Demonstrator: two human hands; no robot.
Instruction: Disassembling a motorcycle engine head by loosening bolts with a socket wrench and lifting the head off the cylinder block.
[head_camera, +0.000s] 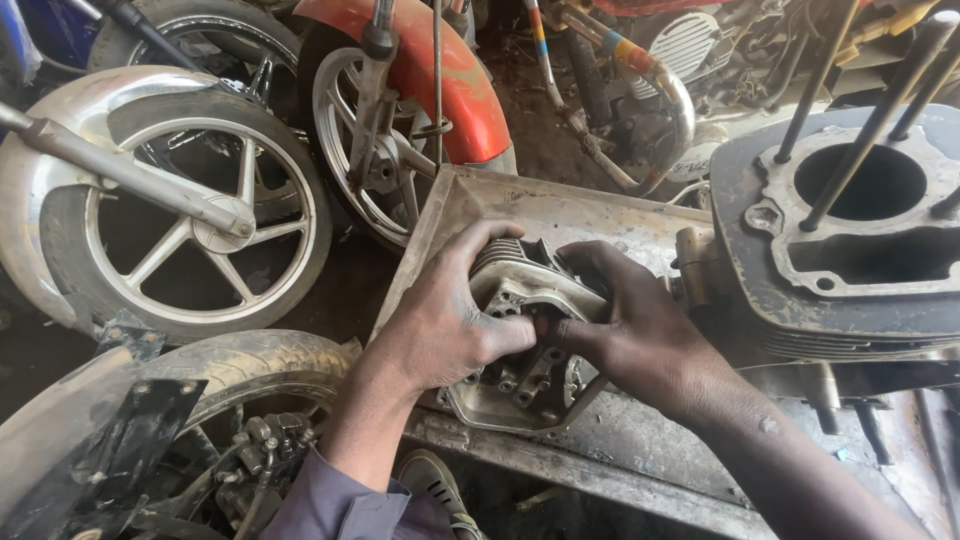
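A grey metal engine cylinder head (527, 375) with cooling fins stands in a shallow metal tray (590, 215). My left hand (450, 315) grips its left side, fingers curled over the fins. From the right, my right hand (630, 330) holds it too, thumb pressed on the top face near the middle. The two thumbs almost meet. Both hands are dark with grease and hide much of the part.
A dark engine block (850, 230) with a round bore and long studs stands at the right. Motorcycle wheels (190, 230) and a red mudguard (455, 80) crowd the left and back. A tyre (250, 365) lies at the lower left. A shoe (435, 485) shows below.
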